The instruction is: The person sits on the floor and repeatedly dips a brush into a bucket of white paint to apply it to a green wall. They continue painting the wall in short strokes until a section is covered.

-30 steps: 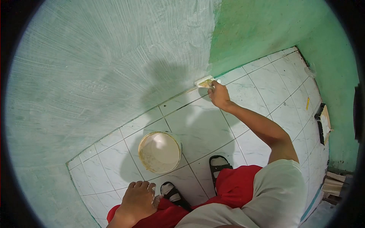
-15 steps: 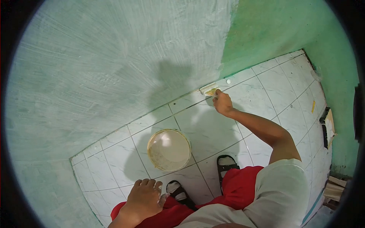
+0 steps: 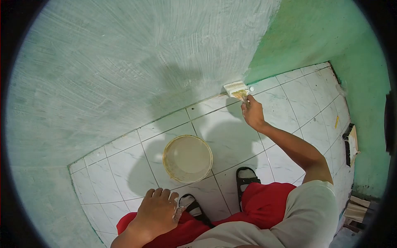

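Note:
A wide paint brush (image 3: 237,89) is in my right hand (image 3: 253,112), its bristles against the foot of the wall where wall and floor meet. White paint covers the left part of the wall (image 3: 144,49); the green part (image 3: 297,37) begins just right of the brush. Below, on the tiles, stands a round bucket (image 3: 188,159) holding whitish liquid. My left hand (image 3: 159,210) rests over my red-clad knee, back of the hand up, with white smears by the thumb; its fingers are bent and nothing shows in them.
My feet in black sandals (image 3: 246,180) stand on the white tile floor (image 3: 225,136). A small white round thing (image 3: 251,89) lies beside the brush. Further right are a yellow strip (image 3: 336,122) and a black-edged object (image 3: 351,144) against the wall.
My right hand and the brush have moved slightly right and up, with the brush now higher on the wall's foot. The view has shifted a little.

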Demonstrator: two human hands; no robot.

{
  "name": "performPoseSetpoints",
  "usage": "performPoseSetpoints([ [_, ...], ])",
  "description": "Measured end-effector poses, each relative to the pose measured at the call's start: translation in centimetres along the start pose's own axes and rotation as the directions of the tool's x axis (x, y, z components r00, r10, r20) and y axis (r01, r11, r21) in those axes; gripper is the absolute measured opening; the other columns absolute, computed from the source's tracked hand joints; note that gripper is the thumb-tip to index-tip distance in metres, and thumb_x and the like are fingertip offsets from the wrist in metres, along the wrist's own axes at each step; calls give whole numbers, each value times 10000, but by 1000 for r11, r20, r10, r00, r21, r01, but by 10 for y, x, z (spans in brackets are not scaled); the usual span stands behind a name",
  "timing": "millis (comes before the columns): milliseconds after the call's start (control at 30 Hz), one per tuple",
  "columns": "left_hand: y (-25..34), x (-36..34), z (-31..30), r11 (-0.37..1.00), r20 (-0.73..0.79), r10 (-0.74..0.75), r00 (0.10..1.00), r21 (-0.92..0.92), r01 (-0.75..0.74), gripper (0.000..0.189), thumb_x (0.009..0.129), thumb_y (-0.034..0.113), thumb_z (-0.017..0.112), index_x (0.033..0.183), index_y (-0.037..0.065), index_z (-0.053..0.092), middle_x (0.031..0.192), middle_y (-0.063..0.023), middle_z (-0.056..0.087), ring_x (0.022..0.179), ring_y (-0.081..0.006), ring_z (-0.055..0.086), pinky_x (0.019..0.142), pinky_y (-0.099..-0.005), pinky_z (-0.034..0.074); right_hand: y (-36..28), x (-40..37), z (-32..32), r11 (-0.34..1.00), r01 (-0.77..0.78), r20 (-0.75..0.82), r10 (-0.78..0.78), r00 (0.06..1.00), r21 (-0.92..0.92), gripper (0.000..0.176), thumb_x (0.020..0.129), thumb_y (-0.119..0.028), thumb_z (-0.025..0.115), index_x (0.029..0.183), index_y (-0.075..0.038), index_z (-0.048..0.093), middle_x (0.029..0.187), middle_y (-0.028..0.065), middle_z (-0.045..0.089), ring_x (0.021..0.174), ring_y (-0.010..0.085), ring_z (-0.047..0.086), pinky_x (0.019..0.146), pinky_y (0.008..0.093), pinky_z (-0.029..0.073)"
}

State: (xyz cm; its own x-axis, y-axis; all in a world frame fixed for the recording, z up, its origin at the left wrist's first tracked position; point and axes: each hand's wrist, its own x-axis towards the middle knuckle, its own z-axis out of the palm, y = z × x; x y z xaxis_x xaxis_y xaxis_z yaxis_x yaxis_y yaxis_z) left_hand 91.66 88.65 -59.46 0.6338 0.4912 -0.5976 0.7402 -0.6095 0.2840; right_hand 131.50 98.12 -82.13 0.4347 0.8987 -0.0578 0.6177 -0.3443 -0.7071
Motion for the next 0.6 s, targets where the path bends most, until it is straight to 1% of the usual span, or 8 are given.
performPoseSetpoints([
  [133,-4,0,3,999,-13,33,999,1,-33,414,947,345,593,1094,-34,676,1088,-158,672,1106,-317,609,995,-420,443,11,-8,16,997,1,27,1,1000,-78,232,856,-81,646,1049,32,583,876,289,679,878,470,668,784,518,530],
  [200,-10,0,8,999,1,46,999,7,-46,415,947,345,593,1098,-33,674,1087,-157,669,1109,-316,606,997,-419,439,23,-4,35,979,70,67,-58,996,-191,247,859,-80,635,1076,28,592,822,281,673,805,450,682,729,487,538],
  [267,-17,-2,15,990,-94,143,985,36,-140,389,966,354,569,1085,-5,658,966,-169,669,958,-328,634,872,-437,470,27,2,49,975,86,62,-75,995,-206,260,853,-82,638,1085,27,594,838,282,677,816,451,682,745,493,539],
  [333,-19,-4,12,990,-106,138,985,15,-138,392,966,355,567,1091,-5,657,974,-170,668,970,-330,631,882,-437,467,22,7,56,970,104,60,-93,994,-218,274,847,-84,641,1093,26,595,854,283,680,828,452,681,762,498,539],
  [400,-22,-7,11,991,-119,129,984,-8,-131,396,966,357,565,1097,-5,656,983,-171,667,981,-331,628,892,-438,464,16,14,62,969,82,115,-56,992,-234,284,840,-91,652,1088,34,592,894,292,686,895,457,679,816,518,541],
  [500,-22,-10,11,989,-76,145,986,10,-145,398,970,357,561,1108,-4,654,992,-170,667,995,-335,624,907,-441,460,10,20,72,971,22,115,6,993,-239,280,843,-91,652,1089,32,597,893,287,687,893,459,678,818,515,541],
  [533,-21,-11,8,992,-62,122,991,-20,-123,386,942,325,588,1104,-19,654,1048,-167,656,1042,-324,611,950,-430,449,11,22,74,970,21,121,8,993,-242,280,843,-91,652,1089,32,597,893,287,687,893,459,678,818,515,541],
  [600,-22,-13,7,994,-40,91,995,-55,-94,378,914,293,615,1100,-33,654,1104,-163,646,1088,-313,597,993,-418,437,10,25,78,973,74,70,-60,996,-220,275,864,-105,662,1098,21,593,872,294,679,855,452,680,774,489,539],
])
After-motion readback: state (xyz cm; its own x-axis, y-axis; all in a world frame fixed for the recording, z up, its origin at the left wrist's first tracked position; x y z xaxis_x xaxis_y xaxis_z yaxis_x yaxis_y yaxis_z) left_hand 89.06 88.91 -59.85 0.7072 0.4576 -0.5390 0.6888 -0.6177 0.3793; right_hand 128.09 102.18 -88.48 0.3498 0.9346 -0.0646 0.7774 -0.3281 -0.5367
